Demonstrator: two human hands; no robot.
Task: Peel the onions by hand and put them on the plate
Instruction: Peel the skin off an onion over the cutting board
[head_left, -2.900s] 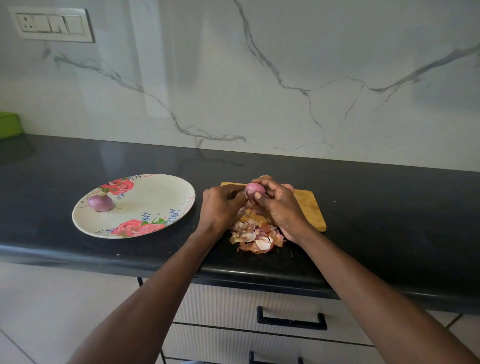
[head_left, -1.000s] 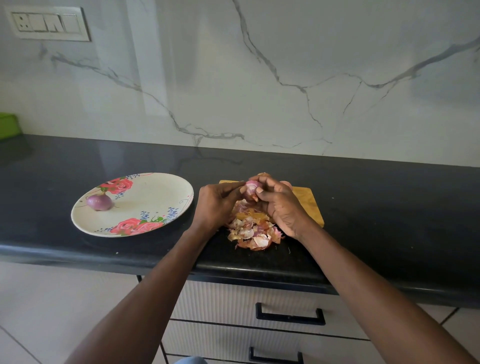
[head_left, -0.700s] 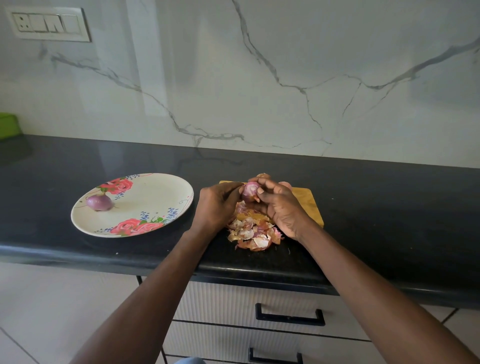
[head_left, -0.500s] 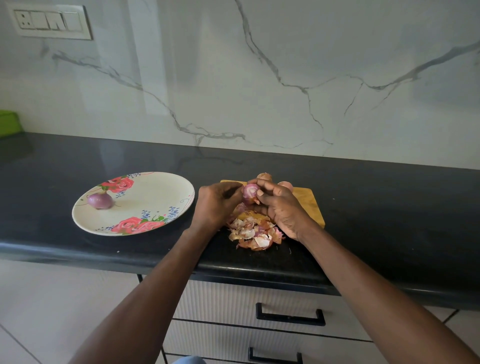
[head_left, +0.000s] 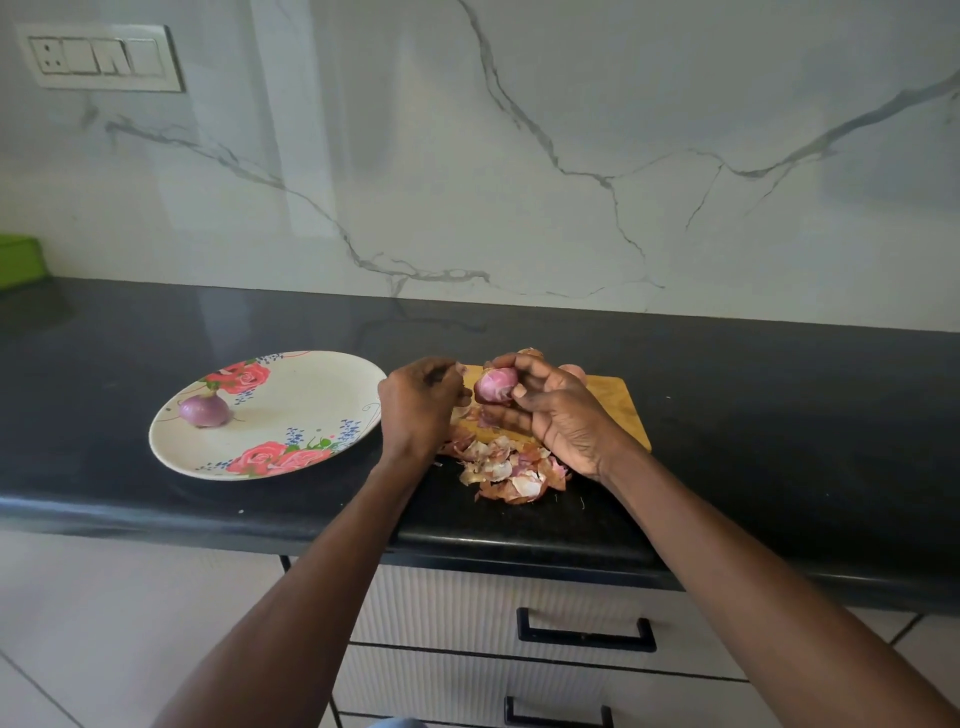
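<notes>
My right hand (head_left: 558, 415) grips a small pink onion (head_left: 496, 385) above the wooden cutting board (head_left: 621, 410). My left hand (head_left: 418, 402) sits just left of that onion with its fingers curled, pinching a scrap of skin (head_left: 461, 369). A heap of dry onion skins (head_left: 506, 470) lies on the counter below both hands. One peeled purple onion (head_left: 204, 410) rests on the left side of the floral plate (head_left: 311, 395). Parts of other onions (head_left: 571, 370) peek out behind my right hand.
The black counter (head_left: 779, 415) runs the whole width, with its front edge near my forearms. A green box (head_left: 18, 260) stands at the far left. Drawers with black handles (head_left: 587, 631) are below. A marble wall carries a switch panel (head_left: 101, 57).
My left hand has drawn away to the left of the onion, opening a gap. My right hand has turned the onion so more of its pink surface shows.
</notes>
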